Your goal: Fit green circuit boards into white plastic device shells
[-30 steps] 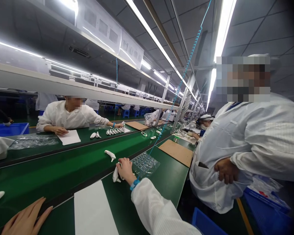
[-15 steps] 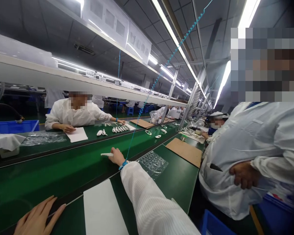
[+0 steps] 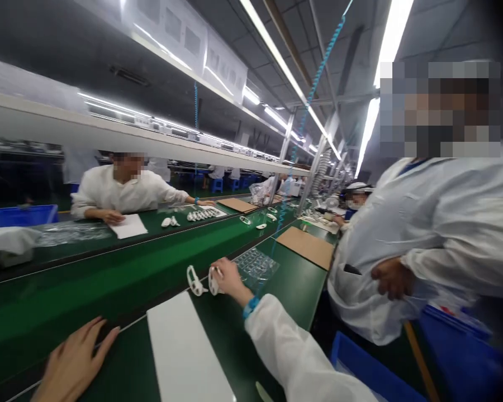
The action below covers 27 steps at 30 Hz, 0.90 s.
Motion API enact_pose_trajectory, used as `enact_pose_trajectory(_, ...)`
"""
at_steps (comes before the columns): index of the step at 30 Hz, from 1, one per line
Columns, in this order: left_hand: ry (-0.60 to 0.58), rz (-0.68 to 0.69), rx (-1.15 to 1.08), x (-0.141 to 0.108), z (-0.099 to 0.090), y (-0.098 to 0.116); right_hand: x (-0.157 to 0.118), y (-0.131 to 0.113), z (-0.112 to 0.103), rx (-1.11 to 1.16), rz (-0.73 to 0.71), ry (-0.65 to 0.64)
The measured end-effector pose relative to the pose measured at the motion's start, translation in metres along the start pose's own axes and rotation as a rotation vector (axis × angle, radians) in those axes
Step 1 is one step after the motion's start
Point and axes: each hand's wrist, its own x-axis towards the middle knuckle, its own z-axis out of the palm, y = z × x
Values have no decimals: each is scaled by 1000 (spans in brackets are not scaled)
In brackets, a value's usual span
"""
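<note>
My right hand (image 3: 229,278) is closed around a white oval plastic part with an opening in it (image 3: 213,281), at the near edge of the green conveyor belt (image 3: 121,279). Just left of it, a similar white plastic part (image 3: 195,281) rests on the bench, apart from my fingers. My left hand (image 3: 73,360) lies over the bench's edge at the lower left, fingers spread, with nothing in it. Between my hands, toward me, is a white sheet (image 3: 188,349). A blue wrist strap (image 3: 250,307) circles my right wrist.
Clear plastic packing (image 3: 255,265) and a brown board (image 3: 305,245) lie right of my hand. Across the belt, a person in white reaches toward rows of white parts (image 3: 203,214). Another person stands close on the right, above a blue bin (image 3: 360,363).
My right hand has moved from over the belt back to the bench edge, bringing a white part. A second white part now shows beside it. My left hand stays spread.
</note>
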Motion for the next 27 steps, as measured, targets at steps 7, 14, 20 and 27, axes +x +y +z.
enact_pose_trajectory(7, -99, -51, -25, -8, -17, 13, 13, 27, 6, 58, 143, -107)
enact_pose_trajectory(14, -71, -97, -99, -3, -23, 12, -9, 13, 19, 5, 176, -181)
enact_pose_trajectory(20, -73, 17, -223, 33, -6, 81, -8, 8, 26, -14, 207, -199)
enact_pose_trajectory(27, -179, 95, -445, 72, 55, 197, -2, -1, 25, -37, 205, -198)
